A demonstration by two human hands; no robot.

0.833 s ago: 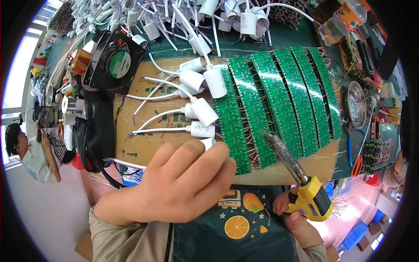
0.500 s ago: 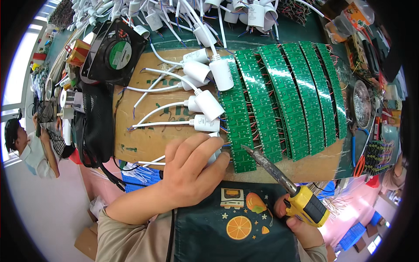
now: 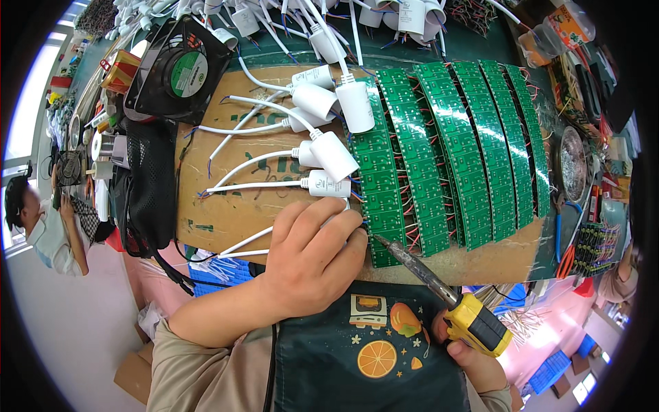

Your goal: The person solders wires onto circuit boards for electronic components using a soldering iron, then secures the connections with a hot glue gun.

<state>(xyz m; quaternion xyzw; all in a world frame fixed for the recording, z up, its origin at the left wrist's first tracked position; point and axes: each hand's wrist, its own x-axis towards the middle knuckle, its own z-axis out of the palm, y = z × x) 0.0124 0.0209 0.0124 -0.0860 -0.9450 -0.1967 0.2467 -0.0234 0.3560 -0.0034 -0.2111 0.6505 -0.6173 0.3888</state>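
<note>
Our right hand (image 3: 473, 353) gripped a yellow-handled soldering iron (image 3: 439, 288), its dark tip at the green circuit board (image 3: 381, 185); our left hand (image 3: 312, 254) pressed a white capacitor.

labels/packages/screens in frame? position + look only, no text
Fan label: round green and white sticker on the hub of the black cooling fan, upper left.
Capacitor labels: dark print on the white cylinders along the cardboard, left of the green boards.
Small box: red and yellow carton, left of the fan.
Jar label: orange band on a clear container, top right.
No screens visible.
</note>
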